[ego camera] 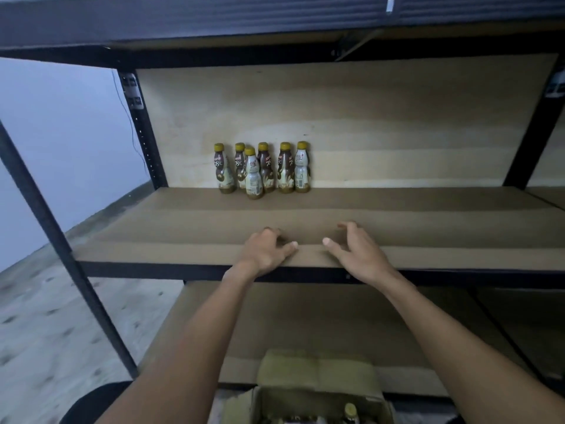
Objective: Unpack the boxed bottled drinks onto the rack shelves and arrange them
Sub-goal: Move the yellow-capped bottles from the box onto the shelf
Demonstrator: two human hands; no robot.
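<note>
Several brown-and-white bottled drinks (262, 169) with gold caps stand upright at the back of the middle rack shelf (183, 237), against the plywood back panel; one stands slightly in front of the row. My left hand (266, 252) and my right hand (354, 249) hover over the front of that shelf, well short of the bottles. Both hold nothing, with fingers loosely curled. An open cardboard box (315, 390) sits below at the bottom centre, and one gold bottle cap (350, 410) shows inside it.
The black metal rack has an upright post (61, 240) slanting down the left and a lower shelf (305, 319) under my arms. A top shelf beam (275, 22) runs overhead. Grey floor lies to the left.
</note>
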